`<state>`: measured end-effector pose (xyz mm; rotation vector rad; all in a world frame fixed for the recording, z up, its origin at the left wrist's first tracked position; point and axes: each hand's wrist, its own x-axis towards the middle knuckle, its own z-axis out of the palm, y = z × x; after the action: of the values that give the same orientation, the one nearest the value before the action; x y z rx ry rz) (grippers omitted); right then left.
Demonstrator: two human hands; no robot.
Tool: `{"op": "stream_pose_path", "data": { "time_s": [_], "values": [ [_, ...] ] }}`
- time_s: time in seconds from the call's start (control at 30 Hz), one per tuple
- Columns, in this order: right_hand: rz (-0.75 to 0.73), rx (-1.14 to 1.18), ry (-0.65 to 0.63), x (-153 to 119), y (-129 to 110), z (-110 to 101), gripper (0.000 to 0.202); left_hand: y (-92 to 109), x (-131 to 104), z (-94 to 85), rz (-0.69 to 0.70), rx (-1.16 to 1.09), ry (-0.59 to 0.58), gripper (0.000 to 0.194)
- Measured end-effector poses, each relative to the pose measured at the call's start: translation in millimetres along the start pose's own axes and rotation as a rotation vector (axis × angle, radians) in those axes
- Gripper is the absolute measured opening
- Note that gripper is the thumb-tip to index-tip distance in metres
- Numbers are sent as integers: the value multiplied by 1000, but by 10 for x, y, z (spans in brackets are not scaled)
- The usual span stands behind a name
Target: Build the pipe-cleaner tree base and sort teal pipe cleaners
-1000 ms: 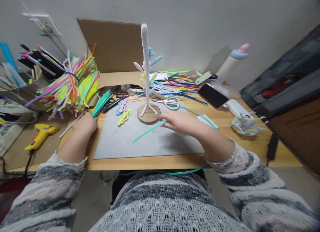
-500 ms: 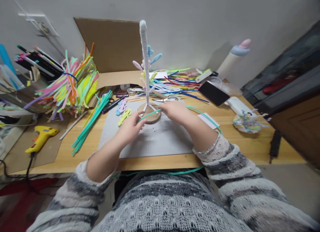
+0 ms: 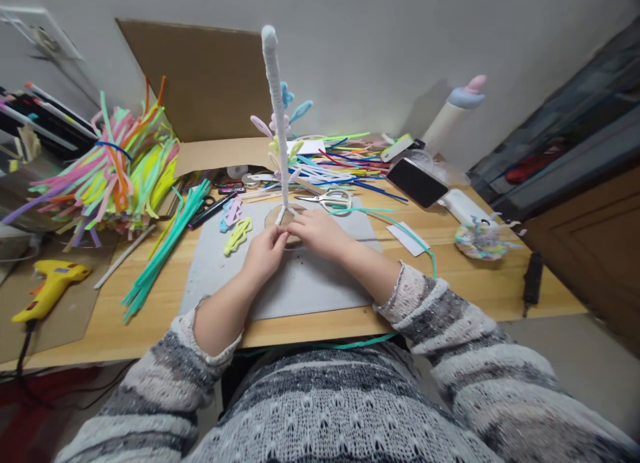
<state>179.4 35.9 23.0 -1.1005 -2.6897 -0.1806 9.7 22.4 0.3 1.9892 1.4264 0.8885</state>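
My left hand (image 3: 266, 251) and my right hand (image 3: 320, 233) meet fingertip to fingertip, both closed in a pinch. Between them they grip a green pipe cleaner (image 3: 406, 228); its pinched part is hidden by my fingers, while its long tail trails out past my right hand and curves down the right side. Just behind my fingertips stands a tall white wrapped stem (image 3: 278, 110), its split feet on a round wooden base (image 3: 273, 216). Several green pipe cleaners (image 3: 167, 250) lie left of the grey mat (image 3: 310, 293). On the mat rest a bent yellow piece (image 3: 238, 236) and a pink-and-blue piece (image 3: 231, 214).
Scissors (image 3: 333, 200) lie behind my right hand. Loose coloured pipe cleaners (image 3: 345, 166) spread along the back. A phone (image 3: 419, 183) and a white card (image 3: 407, 239) are at right. At left sit a yellow glue gun (image 3: 50, 286) and a big pipe-cleaner bundle (image 3: 120, 170).
My hands have come together, so the green stretch between them no longer shows. The view has shifted, and the scissors' handles now show fully.
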Motion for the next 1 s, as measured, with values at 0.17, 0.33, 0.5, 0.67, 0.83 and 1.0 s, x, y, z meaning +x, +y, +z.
{"op": "stream_pose_path", "data": {
  "time_s": [0.17,0.33,0.5,0.67,0.83,1.0],
  "values": [
    [-32,6,35,6,145,21,21,-65,45,-21,-43,-180,85,16],
    [-48,60,206,-62,185,68,26,-14,42,18,-160,-493,-68,11],
    [-131,89,328,-140,175,108,25,55,28,-7,-397,-942,-191,28],
    [-113,212,366,-205,158,103,25,65,4,-73,-521,-1216,-402,38],
    [-152,274,417,-247,84,85,20,71,-25,-66,-506,-1261,-473,32],
    [-113,247,459,-275,31,63,16,75,-48,-71,-443,-1182,-484,29]
  ]
}}
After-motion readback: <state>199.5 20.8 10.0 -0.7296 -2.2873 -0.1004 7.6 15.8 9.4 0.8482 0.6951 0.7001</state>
